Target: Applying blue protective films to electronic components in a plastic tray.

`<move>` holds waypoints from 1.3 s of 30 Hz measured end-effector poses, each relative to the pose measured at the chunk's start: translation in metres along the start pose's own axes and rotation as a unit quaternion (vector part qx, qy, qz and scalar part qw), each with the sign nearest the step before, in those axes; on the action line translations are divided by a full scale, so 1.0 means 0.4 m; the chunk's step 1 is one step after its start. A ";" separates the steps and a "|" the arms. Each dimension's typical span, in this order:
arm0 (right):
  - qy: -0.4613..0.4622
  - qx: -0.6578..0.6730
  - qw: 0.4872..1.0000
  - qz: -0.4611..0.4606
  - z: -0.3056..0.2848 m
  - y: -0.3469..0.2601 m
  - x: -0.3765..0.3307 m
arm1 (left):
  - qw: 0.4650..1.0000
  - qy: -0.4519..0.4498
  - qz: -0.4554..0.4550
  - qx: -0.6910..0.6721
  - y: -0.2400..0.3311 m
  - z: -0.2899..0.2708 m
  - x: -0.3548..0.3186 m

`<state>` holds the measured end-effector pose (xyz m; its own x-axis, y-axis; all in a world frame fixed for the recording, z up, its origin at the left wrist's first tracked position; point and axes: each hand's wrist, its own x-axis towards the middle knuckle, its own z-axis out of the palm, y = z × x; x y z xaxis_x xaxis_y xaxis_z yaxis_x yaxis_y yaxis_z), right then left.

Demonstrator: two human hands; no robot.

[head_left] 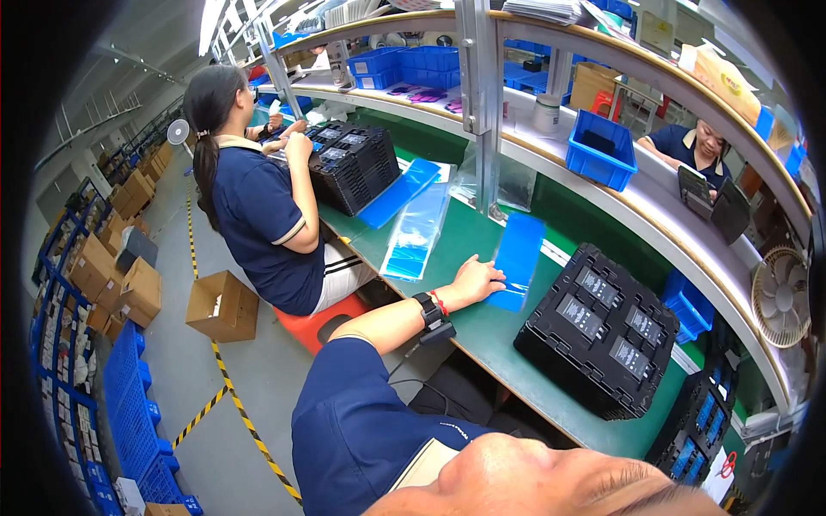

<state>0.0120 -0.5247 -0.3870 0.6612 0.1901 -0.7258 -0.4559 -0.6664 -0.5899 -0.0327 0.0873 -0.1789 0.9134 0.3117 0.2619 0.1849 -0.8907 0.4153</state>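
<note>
My left hand (478,280), with a dark band and a red cord at the wrist, lies over the left edge of a blue plastic film sheet (521,245). Its fingers are stretched out and touch the sheet, which lies flat on the green bench. To the right of the sheet stands a stack of black trays (632,378), its top one holding several dark, labelled battery-like blocks (582,318). Left of my hand, clear film sheets (419,225) and another blue sheet (403,193) lie on the bench. My right hand is out of view.
At the left, a co-worker (258,198) sits beside another black tray stack (357,176). A metal post (487,112) rises behind the bench. A blue bin (601,150) sits on the shelf, and a fan (781,297) stands far right. Another black tray (695,430) is at the near right.
</note>
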 end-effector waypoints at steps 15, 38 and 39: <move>-0.192 -0.248 0.912 -0.263 -0.064 -0.846 -0.674 | 0.921 0.238 0.217 -0.221 0.296 -0.388 0.181; 0.141 -0.103 0.698 -0.695 0.135 -1.261 -0.412 | 0.911 0.176 0.323 -0.188 0.376 -0.274 0.166; 0.130 -0.093 0.711 -0.684 0.125 -1.257 -0.403 | 0.911 0.177 0.321 -0.190 0.376 -0.273 0.167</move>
<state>0.1049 -0.1844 0.0087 0.5083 0.6298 0.5873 0.7919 -0.0738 -0.6062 0.0164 0.0104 -0.0039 0.6029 -0.0865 0.7931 -0.5462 -0.7693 0.3313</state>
